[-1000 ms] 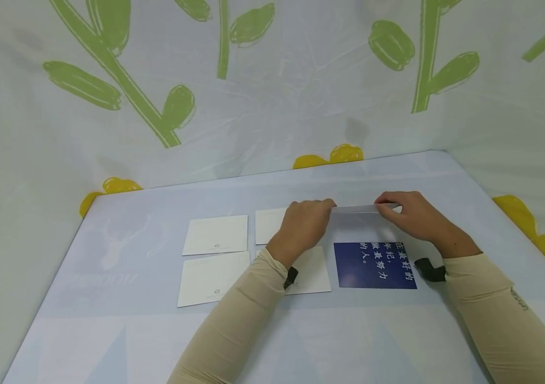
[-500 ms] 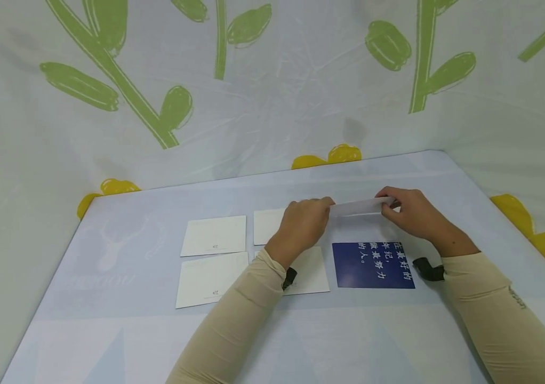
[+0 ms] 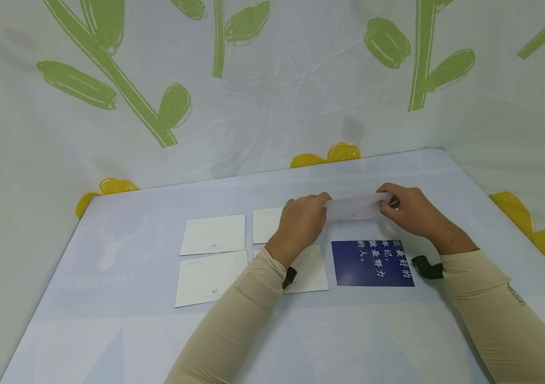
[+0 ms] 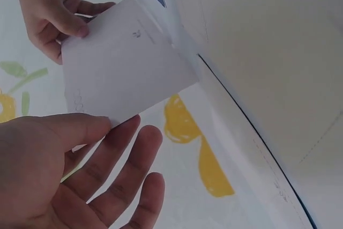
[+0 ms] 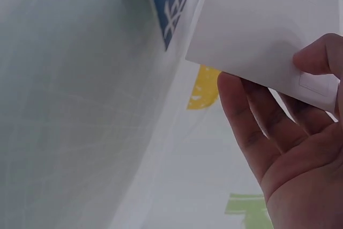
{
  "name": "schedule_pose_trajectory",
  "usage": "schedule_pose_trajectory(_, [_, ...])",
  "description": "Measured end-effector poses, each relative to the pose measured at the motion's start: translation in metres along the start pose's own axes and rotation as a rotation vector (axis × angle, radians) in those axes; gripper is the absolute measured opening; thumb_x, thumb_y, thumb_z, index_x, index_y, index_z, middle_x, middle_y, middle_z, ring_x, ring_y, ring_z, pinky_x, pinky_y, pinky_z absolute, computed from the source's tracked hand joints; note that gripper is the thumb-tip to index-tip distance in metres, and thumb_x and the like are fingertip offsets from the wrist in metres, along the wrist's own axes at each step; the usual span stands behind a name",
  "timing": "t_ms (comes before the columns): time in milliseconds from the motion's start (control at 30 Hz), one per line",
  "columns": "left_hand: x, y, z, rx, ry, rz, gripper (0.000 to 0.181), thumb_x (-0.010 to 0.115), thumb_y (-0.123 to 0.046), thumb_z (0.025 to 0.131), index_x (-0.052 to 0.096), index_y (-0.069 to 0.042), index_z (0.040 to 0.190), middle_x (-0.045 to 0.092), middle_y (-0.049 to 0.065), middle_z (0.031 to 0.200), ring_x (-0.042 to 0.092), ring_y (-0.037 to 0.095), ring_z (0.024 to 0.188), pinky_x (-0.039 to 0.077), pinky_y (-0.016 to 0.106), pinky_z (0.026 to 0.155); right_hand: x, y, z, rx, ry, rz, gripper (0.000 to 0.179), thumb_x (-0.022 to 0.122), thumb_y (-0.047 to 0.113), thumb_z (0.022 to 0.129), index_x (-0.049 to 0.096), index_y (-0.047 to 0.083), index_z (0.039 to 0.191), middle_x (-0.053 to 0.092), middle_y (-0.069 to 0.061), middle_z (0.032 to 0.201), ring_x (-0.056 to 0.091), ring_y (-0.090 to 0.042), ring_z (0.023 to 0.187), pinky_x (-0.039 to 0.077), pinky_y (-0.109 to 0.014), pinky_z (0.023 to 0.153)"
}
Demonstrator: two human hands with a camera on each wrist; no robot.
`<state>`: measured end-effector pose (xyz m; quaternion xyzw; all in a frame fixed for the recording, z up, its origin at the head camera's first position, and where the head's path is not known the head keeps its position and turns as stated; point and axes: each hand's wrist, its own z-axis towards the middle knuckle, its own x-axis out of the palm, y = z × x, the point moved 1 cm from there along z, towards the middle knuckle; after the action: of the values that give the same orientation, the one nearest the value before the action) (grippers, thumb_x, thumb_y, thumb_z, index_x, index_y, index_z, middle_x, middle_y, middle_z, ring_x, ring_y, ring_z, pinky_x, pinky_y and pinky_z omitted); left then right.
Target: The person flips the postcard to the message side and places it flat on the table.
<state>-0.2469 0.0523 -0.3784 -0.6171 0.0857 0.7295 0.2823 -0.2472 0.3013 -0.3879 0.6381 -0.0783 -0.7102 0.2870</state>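
Observation:
A white postcard (image 3: 353, 207) is held up off the table, its printed white side toward me. My left hand (image 3: 303, 220) pinches its left end between thumb and index finger; in the left wrist view the other fingers spread behind the postcard (image 4: 123, 60). At the opposite end my right hand (image 3: 411, 210) grips the card, thumb on the white face and fingers behind, as the right wrist view shows. Just nearer than the held card, a dark blue card (image 3: 370, 264) with white Chinese characters lies flat on the table.
Two white cards lie at the left, a far one (image 3: 212, 234) and a near one (image 3: 205, 277). Two more, a far card (image 3: 266, 224) and a near card (image 3: 312, 269), are partly covered by my left arm. A fabric wall with printed leaves (image 3: 248, 21) rises behind the table (image 3: 109, 341).
The held postcard has tilted from nearly edge-on to showing more of its white face. Both hands have risen slightly with it. The cards on the table stay put.

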Motion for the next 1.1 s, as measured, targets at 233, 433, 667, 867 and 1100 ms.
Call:
schedule_pose_trajectory(233, [0.0005, 0.0003, 0.0000, -0.008, -0.003, -0.018, 0.037, 0.060, -0.014, 0.099, 0.058, -0.018, 0.136, 0.077, -0.001, 0.107, 0.070, 0.010, 0.078, 0.054, 0.026, 0.066, -0.0005, -0.0029, 0.0000, 0.003, 0.003, -0.001, 0.019, 0.060, 0.004, 0.092, 0.063, 0.002, 0.111, 0.072, -0.013, 0.086, 0.062, -0.022, 0.076, 0.050, -0.027, 0.062])
schedule_pose_trajectory(433, [0.0016, 0.0001, 0.0003, -0.003, -0.001, -0.002, 0.041, 0.061, -0.012, 0.098, 0.055, -0.017, 0.138, 0.077, 0.001, 0.107, 0.070, 0.012, 0.076, 0.054, 0.025, 0.064, -0.0010, -0.0028, 0.0007, 0.031, 0.027, 0.022, 0.022, 0.060, 0.005, 0.094, 0.061, 0.002, 0.116, 0.072, -0.017, 0.094, 0.065, -0.025, 0.081, 0.051, -0.029, 0.064])
schedule_pose_trajectory(667, [0.0023, -0.0005, -0.0002, -0.002, 0.007, 0.004, 0.045, 0.063, -0.012, 0.097, 0.053, -0.016, 0.141, 0.077, 0.001, 0.105, 0.067, 0.011, 0.072, 0.052, 0.024, 0.061, -0.0013, -0.0051, 0.0020, 0.074, 0.061, 0.040, 0.032, 0.060, 0.009, 0.097, 0.056, 0.004, 0.129, 0.070, -0.019, 0.099, 0.064, -0.028, 0.087, 0.052, -0.034, 0.068])
schedule_pose_trajectory(867, [0.0029, -0.0011, -0.0014, 0.001, 0.006, 0.006, 0.051, 0.064, -0.011, 0.097, 0.048, -0.016, 0.145, 0.077, 0.001, 0.101, 0.063, 0.010, 0.068, 0.052, 0.023, 0.062, -0.0017, -0.0063, 0.0019, 0.092, 0.083, 0.046, 0.036, 0.060, 0.012, 0.099, 0.053, 0.006, 0.134, 0.069, -0.020, 0.101, 0.063, -0.029, 0.088, 0.052, -0.035, 0.069])
schedule_pose_trajectory(1100, [0.0039, -0.0017, -0.0019, 0.012, -0.002, -0.024, 0.063, 0.068, -0.011, 0.094, 0.039, -0.017, 0.150, 0.073, 0.000, 0.084, 0.054, 0.010, 0.057, 0.041, 0.021, 0.051, -0.0002, -0.0074, 0.0020, 0.068, 0.074, 0.047, 0.047, 0.062, 0.008, 0.097, 0.049, 0.010, 0.141, 0.066, -0.018, 0.098, 0.063, -0.028, 0.087, 0.051, -0.034, 0.068])
